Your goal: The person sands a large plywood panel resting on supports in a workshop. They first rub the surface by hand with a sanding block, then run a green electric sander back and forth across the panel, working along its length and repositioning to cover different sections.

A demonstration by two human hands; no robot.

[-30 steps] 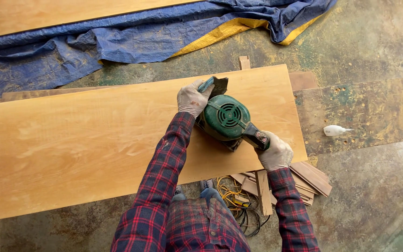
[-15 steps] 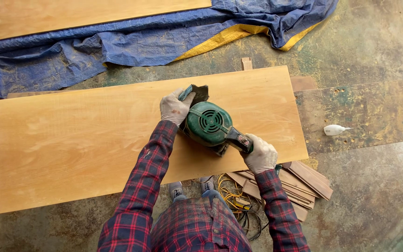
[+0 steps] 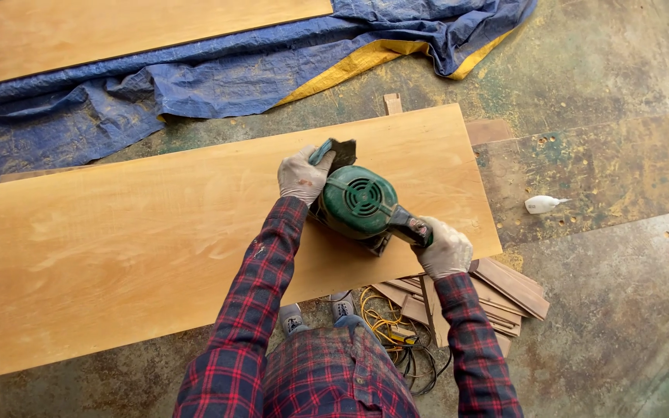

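Green round-bodied electric sander (image 3: 359,205) sits flat on the long pale plywood board (image 3: 141,248), toward its right end. Surface looks evenly smooth; can't tell how much is sanded or left. Gloved left hand (image 3: 301,175) wraps the front knob, gloved right hand (image 3: 444,248) clenches the rear handle.

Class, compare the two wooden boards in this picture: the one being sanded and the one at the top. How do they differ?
The near board lies bare on the floor; the far board rests on a blue tarp. The near board shows almost whole, the far board is cut off by the frame. The near board bears a green sander held by both hands; the far board bears nothing. Both are flat, pale orange-brown.
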